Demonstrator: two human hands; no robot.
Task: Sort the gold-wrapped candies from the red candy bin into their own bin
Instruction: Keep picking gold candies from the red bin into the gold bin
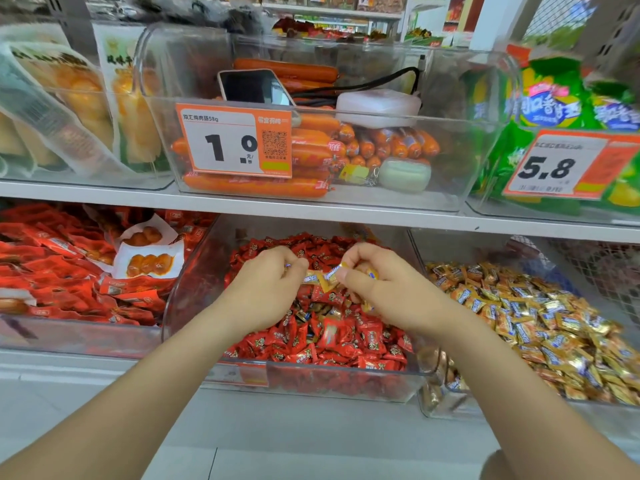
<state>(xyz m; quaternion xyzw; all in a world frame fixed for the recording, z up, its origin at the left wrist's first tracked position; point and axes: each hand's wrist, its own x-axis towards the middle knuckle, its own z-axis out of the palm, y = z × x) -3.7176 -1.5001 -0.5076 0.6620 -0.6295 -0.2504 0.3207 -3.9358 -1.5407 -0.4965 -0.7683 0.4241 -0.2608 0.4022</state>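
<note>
Both my hands hover over the clear red candy bin [311, 382] on the lower shelf, which is full of red-wrapped candies [332, 337]. My left hand [273, 285] is curled, pinching gold-wrapped candies [320, 278] at its fingertips. My right hand [377, 282] is closed on more gold-wrapped candies, one poking out by the thumb and one by the knuckles. The two hands nearly touch at the candies between them. Just right of the red bin stands the gold candy bin [446, 407], heaped with gold-wrapped candies [540, 320].
To the left is a bin of red snack packets [69, 271]. The upper shelf [242, 202] overhangs the bins and carries a clear bin of sausages [311, 150] holding a phone [254, 86], with price tags and green bags [554, 98] at right.
</note>
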